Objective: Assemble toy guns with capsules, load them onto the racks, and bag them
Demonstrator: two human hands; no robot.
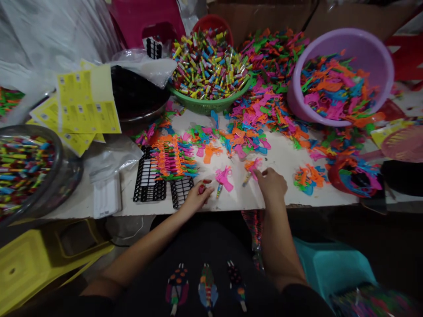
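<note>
We saw a green basket (211, 105) heaped with small tubes (211, 66) behind the pink toy gun (225, 177), which lay on the table (277, 149) between our hands; a purple basin (370, 61) and a red bowl (335, 178), right of that gun, held more toy guns (340, 83); a grey basin (59, 160), far left of it, held tubes; our left hand (194, 197), just left of it, curled round a red tube (201, 189); our right hand (273, 187), just right, pinched an orange-and-pink toy gun (254, 165).

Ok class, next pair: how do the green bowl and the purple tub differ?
The green bowl holds small multicoloured tubes; the purple tub holds plastic toy guns. The green bowl is heaped above its rim; the purple tub shows bare inner wall. Both are round, open containers.
</note>
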